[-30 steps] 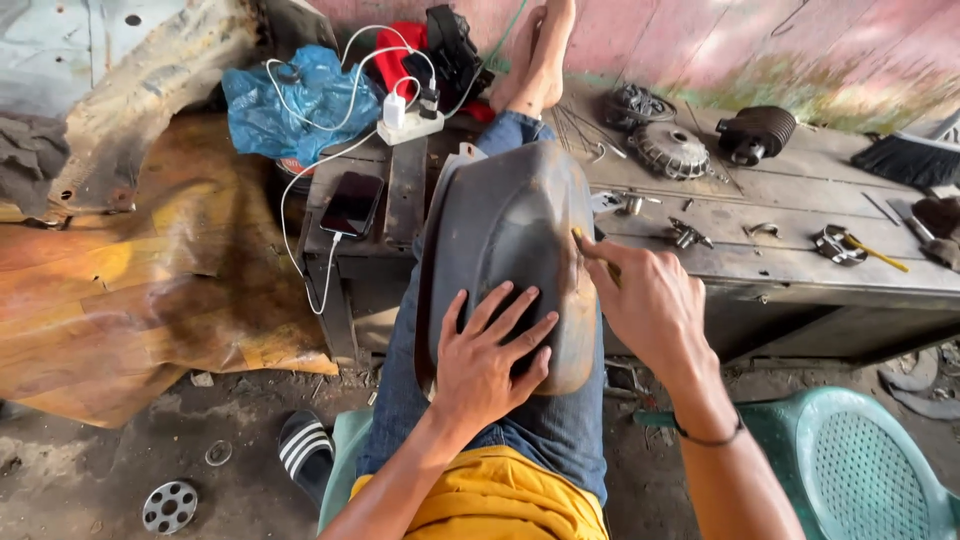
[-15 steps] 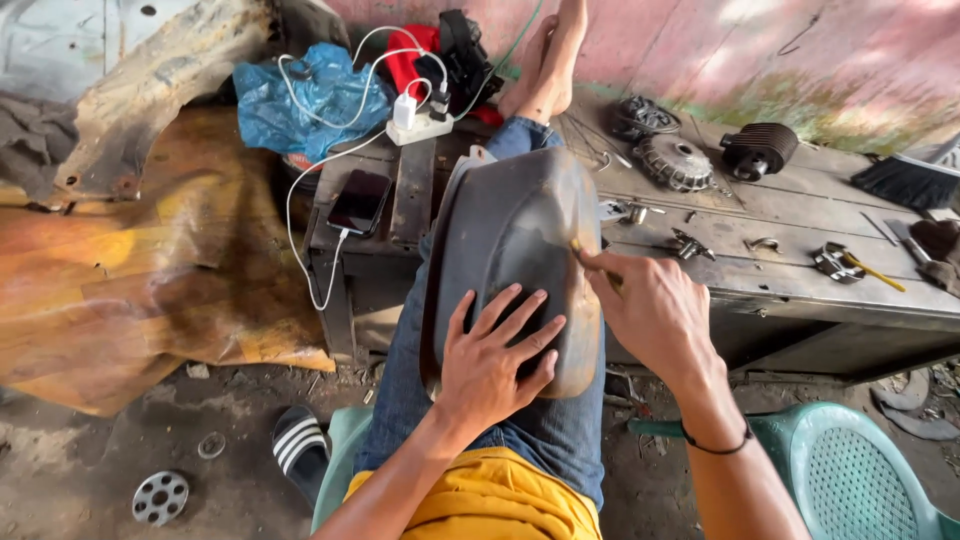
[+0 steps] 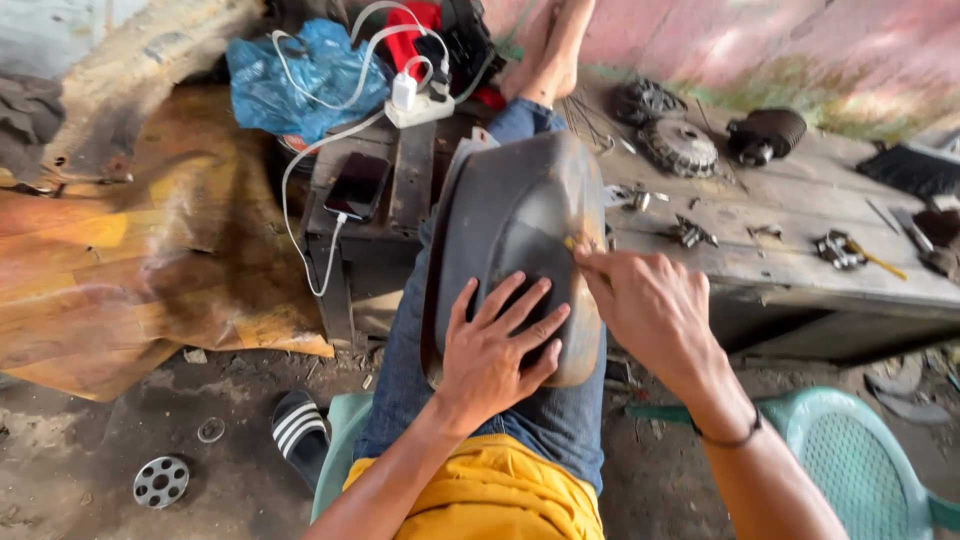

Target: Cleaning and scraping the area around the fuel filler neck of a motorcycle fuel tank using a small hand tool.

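A dark grey curved metal panel [image 3: 505, 215], rusty along its right edge, lies on my outstretched leg in blue jeans. My left hand [image 3: 495, 345] rests flat on its lower part with the fingers spread. My right hand [image 3: 645, 305] pinches a small yellowish piece [image 3: 572, 245], probably sandpaper, against the panel's right side. My bare foot [image 3: 550, 50] rests on the far edge of the wooden workbench.
A wooden workbench [image 3: 800, 250] carries gears, metal parts and a screwdriver. A phone [image 3: 357, 185] charges on a dark stand beside a white power strip [image 3: 420, 105] and a blue bag [image 3: 300, 85]. A green plastic chair [image 3: 850, 450] stands at right; a sandal [image 3: 298, 430] lies on the dirt floor.
My right hand has shifted slightly along the panel's right edge. The left hand stays flat on the panel. The view moved a little closer.
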